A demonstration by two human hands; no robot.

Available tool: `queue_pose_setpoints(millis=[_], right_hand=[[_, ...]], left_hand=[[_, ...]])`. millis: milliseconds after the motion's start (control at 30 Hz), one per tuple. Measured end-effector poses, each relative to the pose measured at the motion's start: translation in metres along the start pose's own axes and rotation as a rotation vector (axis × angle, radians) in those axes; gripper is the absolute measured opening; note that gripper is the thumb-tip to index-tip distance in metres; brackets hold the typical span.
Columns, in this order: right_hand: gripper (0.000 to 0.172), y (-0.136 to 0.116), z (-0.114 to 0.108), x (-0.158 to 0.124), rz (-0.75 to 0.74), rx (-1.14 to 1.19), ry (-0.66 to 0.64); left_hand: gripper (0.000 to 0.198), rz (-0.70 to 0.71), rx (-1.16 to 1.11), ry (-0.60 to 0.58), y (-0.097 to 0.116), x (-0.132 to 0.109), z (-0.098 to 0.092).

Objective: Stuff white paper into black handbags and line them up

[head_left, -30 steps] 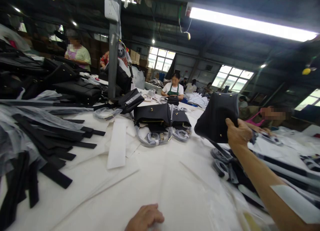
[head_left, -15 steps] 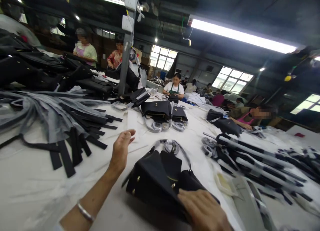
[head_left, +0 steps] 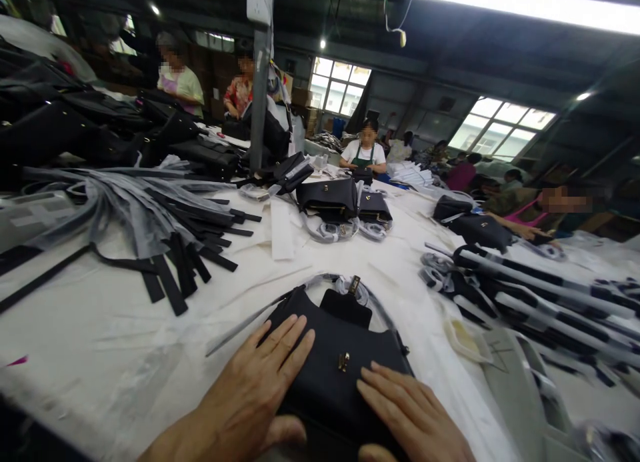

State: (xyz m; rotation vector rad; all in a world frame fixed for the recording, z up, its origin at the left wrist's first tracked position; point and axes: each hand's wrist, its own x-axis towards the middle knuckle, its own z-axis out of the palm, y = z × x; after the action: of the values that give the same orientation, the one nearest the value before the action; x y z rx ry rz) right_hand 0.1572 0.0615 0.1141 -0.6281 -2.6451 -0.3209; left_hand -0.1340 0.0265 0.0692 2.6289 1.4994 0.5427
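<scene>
A black handbag point(head_left: 325, 329) lies on the white table directly before me, its gold clasp point(head_left: 343, 362) facing up. My left hand point(head_left: 255, 375) rests flat on the bag's left side, fingers stretched out. On the right side of the bag lies my right hand point(head_left: 410, 409), also flat with its fingers extended. Beyond the bag's far edge a black flap tab point(head_left: 346, 309) with a metal fitting sticks out. A plastic-wrapped strap point(head_left: 387, 309) loops around it.
Several wrapped black straps point(head_left: 165, 249) fan out on the left. More handbags point(head_left: 327, 199) stand farther back. Right of me are a shallow dish point(head_left: 467, 342), a grey container point(head_left: 520, 382) and bundled wrapped handles point(head_left: 530, 282). Co-workers point(head_left: 364, 152) sit beyond; a post point(head_left: 261, 95) rises behind.
My left hand has come down from the air onto the bag. The bag, tilted and gaping before, now lies flatter with its clasp upward. The view has shifted slightly.
</scene>
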Motion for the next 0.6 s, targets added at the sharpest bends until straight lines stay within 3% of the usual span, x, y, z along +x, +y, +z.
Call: queue_pose_setpoints(millis=[100,333,400,500,600], right_hand=[[0.065,-0.002,0.006,0.009,-0.039,-0.042,-0.03],[0.059,-0.015,0.03,0.002,0.099,-0.083,-0.063],[0.06,-0.013,0.029,0.0,0.096,0.008,-0.123],[0.061,0.001,0.017,0.003,0.106,0.275,-0.252],[0.032,0.028,0.002,0.014,0.356,0.512,-0.346]], left_hand=[[0.094,0.004,0.006,-0.075,-0.001,0.007,0.009],[0.075,0.04,0.1,-0.129,0.01,0.017,0.01],[0.072,0.11,0.103,-0.071,0.015,0.015,0.022],[0.061,0.21,0.128,0.121,0.022,0.009,0.051],[0.047,0.264,0.212,0.268,0.027,0.006,0.063]])
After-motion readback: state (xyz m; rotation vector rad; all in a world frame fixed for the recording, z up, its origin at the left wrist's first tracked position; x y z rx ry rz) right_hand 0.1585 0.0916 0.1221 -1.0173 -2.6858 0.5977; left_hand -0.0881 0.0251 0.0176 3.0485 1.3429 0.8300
